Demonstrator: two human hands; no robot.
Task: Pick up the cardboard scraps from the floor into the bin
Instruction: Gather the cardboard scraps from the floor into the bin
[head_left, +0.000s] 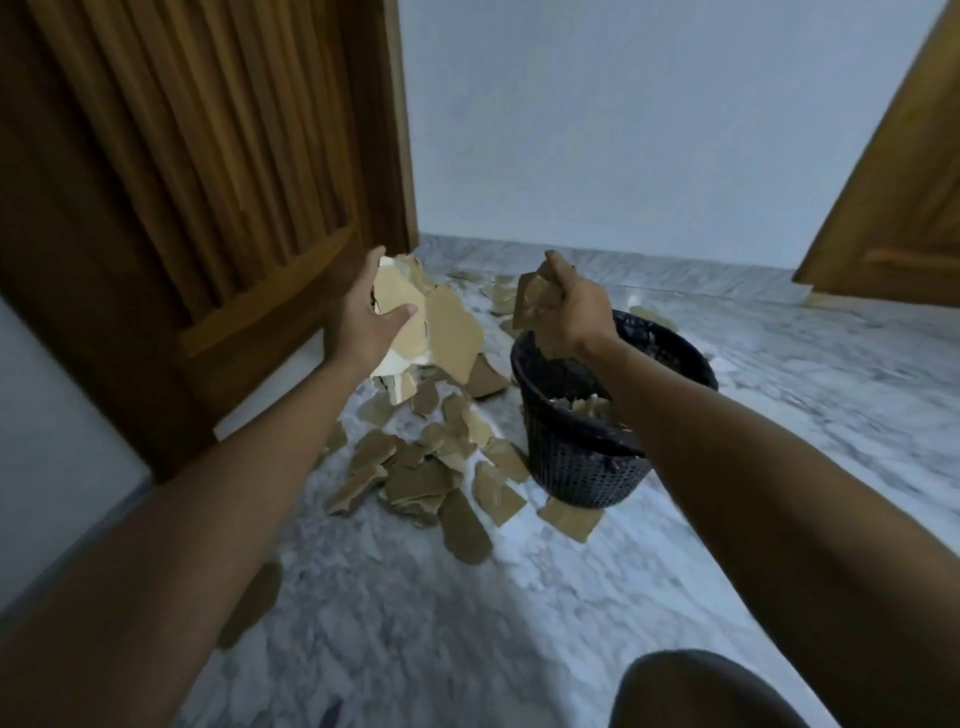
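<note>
Landmark: black mesh bin (587, 452) on the marble floor (779, 415). A few scraps (582, 404) are seen inside it. A small wad of scraps (535, 297) is gripped in the right hand (569, 312), fingers curled, held above the bin's far rim. A bigger bundle of cardboard pieces (436, 322) is clutched by the left hand (366, 317), up and left of the bin. Loose pile of scraps (431, 462) is spread on the floor just left of the bin, below the left hand; one piece (570, 518) is touching the bin's base
</note>
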